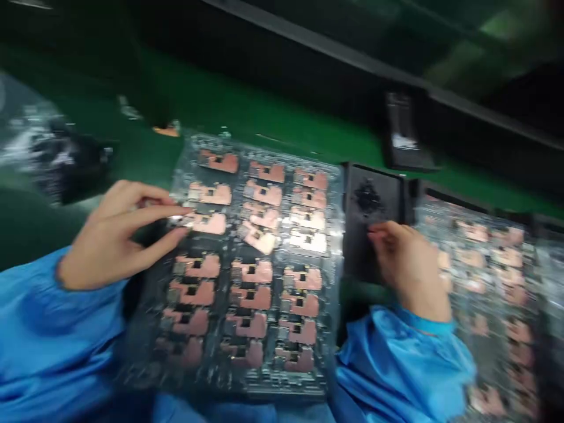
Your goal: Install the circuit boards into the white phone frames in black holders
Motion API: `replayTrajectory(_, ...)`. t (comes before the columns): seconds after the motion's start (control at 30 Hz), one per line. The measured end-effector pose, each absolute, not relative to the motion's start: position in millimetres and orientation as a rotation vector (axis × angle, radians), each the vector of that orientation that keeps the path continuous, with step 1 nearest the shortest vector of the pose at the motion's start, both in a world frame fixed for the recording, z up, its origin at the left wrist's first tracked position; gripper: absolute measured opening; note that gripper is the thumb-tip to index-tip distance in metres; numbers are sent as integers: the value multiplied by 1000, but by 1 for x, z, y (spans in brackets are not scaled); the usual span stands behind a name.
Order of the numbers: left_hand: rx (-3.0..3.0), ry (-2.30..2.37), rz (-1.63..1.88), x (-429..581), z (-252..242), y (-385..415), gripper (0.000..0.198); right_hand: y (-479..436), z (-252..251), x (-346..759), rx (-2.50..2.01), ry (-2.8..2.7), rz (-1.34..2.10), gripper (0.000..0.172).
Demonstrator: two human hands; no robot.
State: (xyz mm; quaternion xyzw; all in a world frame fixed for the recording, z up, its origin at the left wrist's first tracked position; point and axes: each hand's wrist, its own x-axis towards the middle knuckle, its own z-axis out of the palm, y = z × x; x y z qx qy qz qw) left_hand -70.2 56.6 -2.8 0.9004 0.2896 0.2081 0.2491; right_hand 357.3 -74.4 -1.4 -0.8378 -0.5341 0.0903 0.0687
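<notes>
A clear plastic tray (332,294) lies before me, filled with columns of copper-coloured circuit boards (251,296). At its left side, my left hand (127,229) has thumb and index finger closing around the left end of a circuit board (211,223), which still lies among the others. My right hand (409,264) is pinched over a shallow black box (359,252) at the tray's right. Inside that box sits a heap of tiny dark parts (369,197). Whatever is between the right fingertips is too small and blurred to make out.
Another clear tray of boards (491,317) stands on the right. A black holder (408,141) sits at the back below a dark ledge (335,44). Shiny plastic bags (53,147) lie at the left on the green work surface (273,117).
</notes>
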Motion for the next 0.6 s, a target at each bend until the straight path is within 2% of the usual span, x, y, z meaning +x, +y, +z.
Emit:
replayTrajectory(0.1, 2504, 928, 502, -81, 1, 39, 30, -72, 1, 362, -2557, -1776, 249, 11)
replayTrajectory(0.27, 2601, 925, 265, -86, -6, 8, 24, -77, 6, 363, -2696, -1841, 282, 5)
replayTrajectory(0.43, 2564, 907, 286, -84, -12, 4, 20, -78, 3, 367, -2804, -1751, 448, 10)
replayTrajectory(0.53, 2450, 920, 314, -83, -9, 7, 14, -75, 6, 362, -2710, -1782, 338, 12)
replayTrajectory(0.6, 2364, 901, 353, -80, -4, 10, 13, -71, 14, 346, -2483, -1802, 331, 10)
